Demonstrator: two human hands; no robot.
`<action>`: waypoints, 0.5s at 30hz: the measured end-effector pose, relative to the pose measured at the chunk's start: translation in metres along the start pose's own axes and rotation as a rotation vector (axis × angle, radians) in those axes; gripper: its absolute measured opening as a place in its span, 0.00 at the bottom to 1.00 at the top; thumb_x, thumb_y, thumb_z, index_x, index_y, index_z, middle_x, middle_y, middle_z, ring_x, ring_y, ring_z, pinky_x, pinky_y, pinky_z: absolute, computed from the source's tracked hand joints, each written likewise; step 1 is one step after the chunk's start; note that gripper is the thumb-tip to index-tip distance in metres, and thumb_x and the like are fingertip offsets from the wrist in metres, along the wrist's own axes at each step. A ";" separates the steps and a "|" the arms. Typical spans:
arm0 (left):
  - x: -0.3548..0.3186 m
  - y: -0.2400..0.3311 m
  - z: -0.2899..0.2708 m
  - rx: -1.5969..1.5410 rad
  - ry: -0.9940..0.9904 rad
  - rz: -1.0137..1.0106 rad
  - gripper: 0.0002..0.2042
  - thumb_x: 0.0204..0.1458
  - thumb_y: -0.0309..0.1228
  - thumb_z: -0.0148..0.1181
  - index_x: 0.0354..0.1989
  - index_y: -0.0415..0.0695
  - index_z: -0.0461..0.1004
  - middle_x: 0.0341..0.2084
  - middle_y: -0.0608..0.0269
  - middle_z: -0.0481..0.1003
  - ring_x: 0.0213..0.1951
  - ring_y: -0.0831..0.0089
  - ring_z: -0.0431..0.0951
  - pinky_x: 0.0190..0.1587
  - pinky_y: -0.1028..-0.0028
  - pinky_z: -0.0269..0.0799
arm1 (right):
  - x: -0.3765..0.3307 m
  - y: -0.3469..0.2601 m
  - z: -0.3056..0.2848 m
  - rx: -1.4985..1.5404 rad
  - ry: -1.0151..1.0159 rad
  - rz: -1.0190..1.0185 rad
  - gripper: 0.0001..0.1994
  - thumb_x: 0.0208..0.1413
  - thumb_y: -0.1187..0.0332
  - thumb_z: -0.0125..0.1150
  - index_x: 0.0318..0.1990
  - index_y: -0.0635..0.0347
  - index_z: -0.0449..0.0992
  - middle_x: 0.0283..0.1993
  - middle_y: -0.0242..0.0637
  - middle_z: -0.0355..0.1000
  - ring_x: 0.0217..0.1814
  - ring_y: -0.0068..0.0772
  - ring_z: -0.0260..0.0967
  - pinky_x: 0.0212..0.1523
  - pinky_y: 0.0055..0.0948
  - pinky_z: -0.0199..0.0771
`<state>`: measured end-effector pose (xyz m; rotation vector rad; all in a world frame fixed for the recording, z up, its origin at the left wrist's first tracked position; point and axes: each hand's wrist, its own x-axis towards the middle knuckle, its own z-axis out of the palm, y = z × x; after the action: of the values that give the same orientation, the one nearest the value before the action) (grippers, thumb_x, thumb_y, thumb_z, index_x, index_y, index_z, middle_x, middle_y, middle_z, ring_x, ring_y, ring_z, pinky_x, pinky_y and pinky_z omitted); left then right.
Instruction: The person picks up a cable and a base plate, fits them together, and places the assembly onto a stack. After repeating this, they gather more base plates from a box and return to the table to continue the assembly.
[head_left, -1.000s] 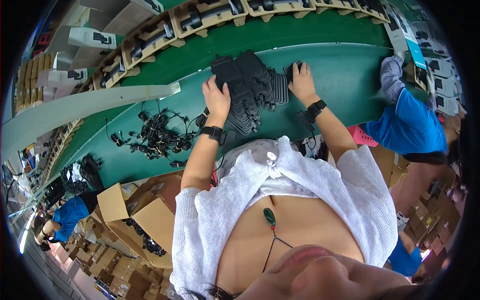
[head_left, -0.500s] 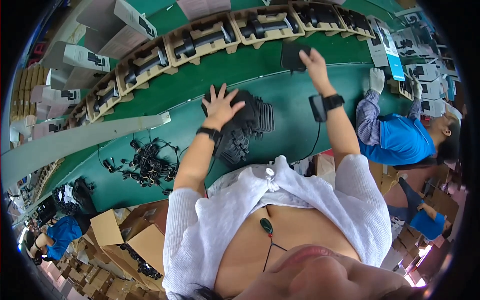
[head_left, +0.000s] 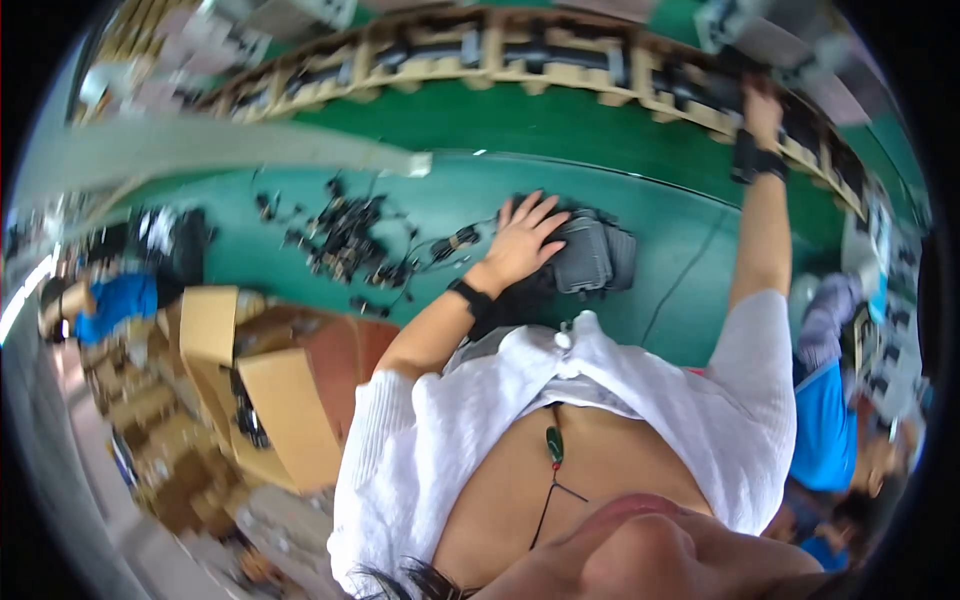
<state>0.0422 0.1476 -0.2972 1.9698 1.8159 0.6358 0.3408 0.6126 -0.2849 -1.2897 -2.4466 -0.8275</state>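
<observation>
My left hand (head_left: 527,240) lies with fingers spread on the left side of a stack of black plates (head_left: 583,257) with rounded corners. The fingers are apart and the palm presses down, gripping nothing. At the far right, my stretched-out right hand (head_left: 762,105) is over the row of brown moulded trays (head_left: 690,115). A flat black plate (head_left: 738,64) shows just beyond its fingertips, which seem closed on its edge; motion blurs them. In the trays lie black cylindrical parts (head_left: 570,58).
Tangled black cables (head_left: 345,235) lie on the green table (head_left: 690,265) to the left. A pale bar (head_left: 300,148) juts over it. An opened carton (head_left: 290,410) stands below at left. A co-worker in blue (head_left: 825,425) is close at right.
My right hand has carried the black plate away from me and to the right, over the trays. The left hand stays on the stack. The whole view has turned.
</observation>
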 end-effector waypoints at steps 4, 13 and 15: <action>-0.008 -0.014 -0.023 -0.009 0.178 -0.057 0.19 0.49 0.36 0.57 0.51 0.49 0.68 0.57 0.56 0.62 0.60 0.56 0.58 0.58 0.52 0.54 | -0.010 0.025 0.034 0.726 -0.140 0.299 0.27 0.57 0.50 0.47 0.55 0.63 0.66 0.56 0.53 0.64 0.60 0.51 0.59 0.57 0.38 0.60; -0.086 -0.147 -0.095 0.311 0.786 -0.563 0.07 0.46 0.23 0.53 0.35 0.40 0.70 0.32 0.51 0.70 0.39 0.52 0.69 0.43 0.62 0.66 | -0.032 -0.069 -0.076 0.039 -0.004 0.302 0.23 0.52 0.48 0.55 0.52 0.50 0.70 0.45 0.48 0.68 0.47 0.52 0.66 0.46 0.45 0.69; -0.098 -0.196 -0.108 0.385 0.850 -0.703 0.08 0.45 0.22 0.52 0.35 0.39 0.71 0.32 0.51 0.71 0.39 0.52 0.69 0.43 0.61 0.66 | -0.050 -0.095 -0.104 0.309 0.083 0.323 0.17 0.51 0.59 0.59 0.46 0.57 0.73 0.40 0.45 0.70 0.44 0.44 0.68 0.42 0.39 0.69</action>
<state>-0.1854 0.0647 -0.3258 1.0976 3.1064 1.0071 0.2879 0.4755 -0.2589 -1.4412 -2.1169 -0.3935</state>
